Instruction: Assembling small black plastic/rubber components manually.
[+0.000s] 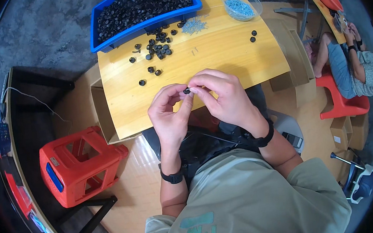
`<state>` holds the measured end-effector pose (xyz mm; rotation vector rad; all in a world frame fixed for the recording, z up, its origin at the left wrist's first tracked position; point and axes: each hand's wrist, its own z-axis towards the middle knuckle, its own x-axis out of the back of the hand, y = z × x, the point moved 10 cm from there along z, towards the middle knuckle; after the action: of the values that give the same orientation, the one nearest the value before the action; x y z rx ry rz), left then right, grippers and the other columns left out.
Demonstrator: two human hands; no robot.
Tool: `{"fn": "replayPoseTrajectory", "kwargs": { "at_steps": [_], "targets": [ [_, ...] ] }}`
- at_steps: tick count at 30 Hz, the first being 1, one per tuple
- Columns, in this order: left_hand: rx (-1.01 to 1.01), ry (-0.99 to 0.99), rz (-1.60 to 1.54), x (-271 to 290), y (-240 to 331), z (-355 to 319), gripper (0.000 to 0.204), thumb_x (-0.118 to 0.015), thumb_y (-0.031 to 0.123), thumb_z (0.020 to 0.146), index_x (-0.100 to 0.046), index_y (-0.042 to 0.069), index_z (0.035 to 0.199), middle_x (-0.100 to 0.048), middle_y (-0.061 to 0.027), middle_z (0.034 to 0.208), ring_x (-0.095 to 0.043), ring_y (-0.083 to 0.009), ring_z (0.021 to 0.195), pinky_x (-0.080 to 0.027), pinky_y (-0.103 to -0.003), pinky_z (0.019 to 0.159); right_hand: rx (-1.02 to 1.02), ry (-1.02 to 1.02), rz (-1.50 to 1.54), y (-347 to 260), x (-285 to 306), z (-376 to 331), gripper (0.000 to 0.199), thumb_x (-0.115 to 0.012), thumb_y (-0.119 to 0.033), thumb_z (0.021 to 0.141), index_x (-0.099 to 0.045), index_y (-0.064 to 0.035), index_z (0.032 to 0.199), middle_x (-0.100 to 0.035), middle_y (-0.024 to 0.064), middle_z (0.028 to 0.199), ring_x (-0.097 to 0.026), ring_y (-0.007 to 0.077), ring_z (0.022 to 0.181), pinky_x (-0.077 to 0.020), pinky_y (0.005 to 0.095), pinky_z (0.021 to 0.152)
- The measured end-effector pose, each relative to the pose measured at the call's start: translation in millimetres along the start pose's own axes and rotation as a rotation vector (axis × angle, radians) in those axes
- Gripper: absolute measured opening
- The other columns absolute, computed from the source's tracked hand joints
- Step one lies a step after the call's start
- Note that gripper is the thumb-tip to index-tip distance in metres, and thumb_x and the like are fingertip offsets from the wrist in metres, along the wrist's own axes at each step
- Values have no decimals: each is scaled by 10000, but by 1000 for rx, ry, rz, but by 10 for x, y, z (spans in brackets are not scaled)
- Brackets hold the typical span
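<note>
Over the near edge of the wooden table (199, 62), my left hand (168, 116) pinches a small black round plastic piece (187, 90) between thumb and fingers. My right hand (227, 95) meets it there, thumb and forefinger closed at the piece; whatever is between those fingertips is too small to make out. Beyond my hands lies a loose group of similar black pieces (159, 48). A small heap of silvery screws or nails (194, 25) sits beside them. At the back, a blue tray (156, 22) is heaped with many more black pieces.
A clear plastic bowl (255, 13) of bluish metal screws or nails stands at the table's back right. Two black pieces (253, 36) lie near the right edge. A red stool (82, 163) lies on its side at left. Another person (352, 64) sits at far right.
</note>
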<state>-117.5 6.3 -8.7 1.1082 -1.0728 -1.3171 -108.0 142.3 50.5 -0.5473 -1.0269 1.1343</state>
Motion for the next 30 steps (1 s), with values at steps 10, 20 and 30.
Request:
{"fn": "replayPoseTrajectory", "kwargs": {
  "at_steps": [10,20,30],
  "targets": [
    [-19,6,44,-44,103,-19,177,-687,-67,767,-662,-43,941,-632,-93,940,-620,-128,818,-515,-235,747,-32,-59,26,56,-21,-29,73,-634,-12,812,-619,14,879,-630,130,832,-633,283,733,-508,330,629],
    [-186,-19,313,-146,261,-80,182,-685,-54,786,-661,-41,966,-669,-96,908,-635,-144,818,-509,-256,747,-718,-187,935,752,-339,-264,184,-715,-65,804,-620,-18,955,-653,53,875,-636,120,823,-537,258,734],
    [-264,-5,108,-117,162,-57,163,-690,-45,777,-656,-19,935,-656,-117,936,-621,-188,838,-505,-284,732,-745,-196,1365,765,-525,-294,148,-636,-63,855,-592,-36,993,-636,65,957,-636,160,903,-528,306,828]
  ]
}}
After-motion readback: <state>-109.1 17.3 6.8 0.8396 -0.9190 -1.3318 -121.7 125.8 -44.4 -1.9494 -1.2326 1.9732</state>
